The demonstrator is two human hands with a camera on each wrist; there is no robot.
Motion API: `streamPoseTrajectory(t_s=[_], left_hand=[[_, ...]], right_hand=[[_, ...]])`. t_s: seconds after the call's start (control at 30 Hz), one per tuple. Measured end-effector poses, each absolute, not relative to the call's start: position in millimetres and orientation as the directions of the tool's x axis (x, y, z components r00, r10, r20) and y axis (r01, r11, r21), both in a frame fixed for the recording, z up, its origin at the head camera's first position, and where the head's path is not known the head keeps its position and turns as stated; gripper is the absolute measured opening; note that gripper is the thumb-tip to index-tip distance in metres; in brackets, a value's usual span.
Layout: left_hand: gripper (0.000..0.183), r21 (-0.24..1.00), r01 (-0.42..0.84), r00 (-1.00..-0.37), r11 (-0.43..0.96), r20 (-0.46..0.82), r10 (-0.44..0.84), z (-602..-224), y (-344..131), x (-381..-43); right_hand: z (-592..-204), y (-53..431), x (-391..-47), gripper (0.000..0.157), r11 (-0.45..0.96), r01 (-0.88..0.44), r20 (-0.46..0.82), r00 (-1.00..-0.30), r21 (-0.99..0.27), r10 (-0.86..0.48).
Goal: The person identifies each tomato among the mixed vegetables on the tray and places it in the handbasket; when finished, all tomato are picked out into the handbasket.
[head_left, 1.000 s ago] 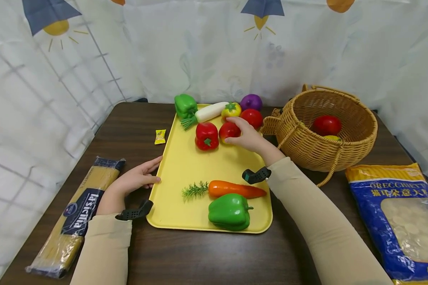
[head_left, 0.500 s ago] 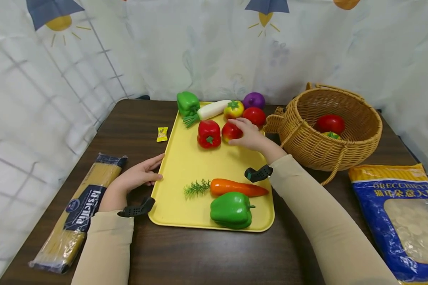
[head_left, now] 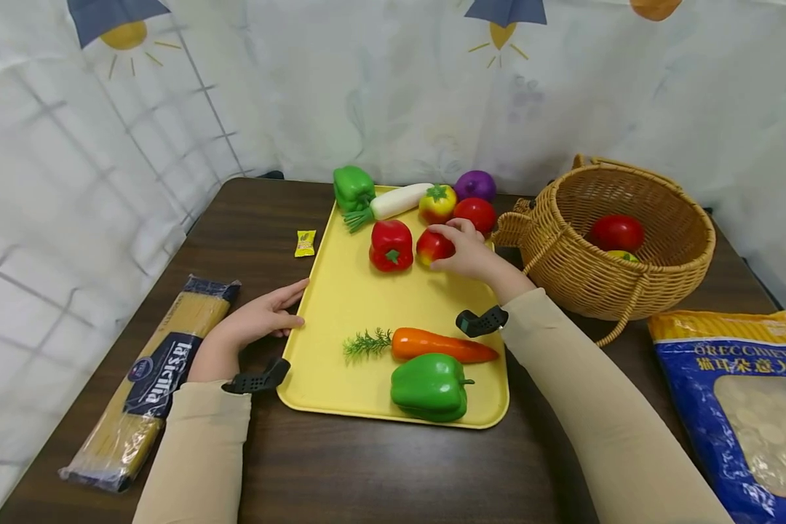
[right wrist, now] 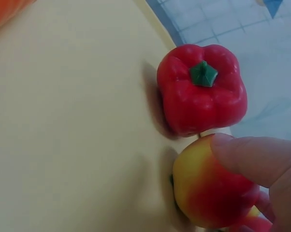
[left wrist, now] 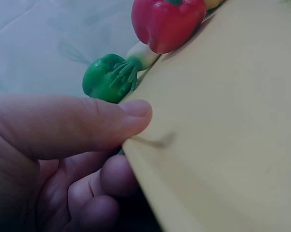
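Observation:
My right hand [head_left: 474,255] curls its thumb and fingers around a red-and-yellow tomato [right wrist: 208,188]. In the right wrist view the thumb lies on the tomato's side, and a bit of green shows at its left. Close beside it a red bell pepper [head_left: 391,246] sits on the yellow tray [head_left: 340,306]. My left hand [head_left: 258,318] holds the tray's left edge. The left wrist view has its thumb [left wrist: 133,113] on top of the rim and the other fingers bent below and outside it.
At the tray's far end lie a green pepper [head_left: 354,189], a white radish [head_left: 399,201], a yellow tomato [head_left: 437,204], a red tomato [head_left: 475,215] and a purple onion [head_left: 475,186]. A carrot [head_left: 442,345] and green pepper [head_left: 429,388] lie nearer. A wicker basket [head_left: 579,280] stands right.
The thumb and fingers of my right hand have closed in around the tomato. My left hand stays at the tray's edge. The whole head view has shifted slightly.

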State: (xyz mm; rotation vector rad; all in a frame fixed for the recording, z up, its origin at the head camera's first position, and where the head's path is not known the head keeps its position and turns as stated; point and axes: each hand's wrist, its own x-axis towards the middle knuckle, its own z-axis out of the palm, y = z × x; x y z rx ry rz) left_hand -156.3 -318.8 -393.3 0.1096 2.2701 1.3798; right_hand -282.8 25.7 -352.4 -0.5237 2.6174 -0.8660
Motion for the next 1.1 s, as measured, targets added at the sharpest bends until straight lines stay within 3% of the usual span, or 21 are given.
streamPoseTrajectory(t_s=[0.3, 0.7, 1.1], left_hand=[[0.075, 0.862, -0.182, -0.885, 0.473, -0.353, 0.303, -393.3, -317.1, -157.0], [0.076, 0.864, -0.18, -0.887, 0.471, -0.35, 0.302, -395.6, -316.8, -155.7], [0.075, 0.856, -0.189, -0.888, 0.481, -0.358, 0.29, -396.0, -316.9, -156.4]], right_hand=[[-354.5, 25.5, -282.8, 0.071, 0.734, -0.258, -0.198, -0.859, -0.629, -0.472], [-357.5, 24.3, -284.2, 0.062, 0.717, -0.2, -0.21, -0.874, -0.667, -0.439], [-355.1, 24.7, -282.2, 0.061, 0.741, -0.272, -0.182, -0.865, -0.614, -0.468]])
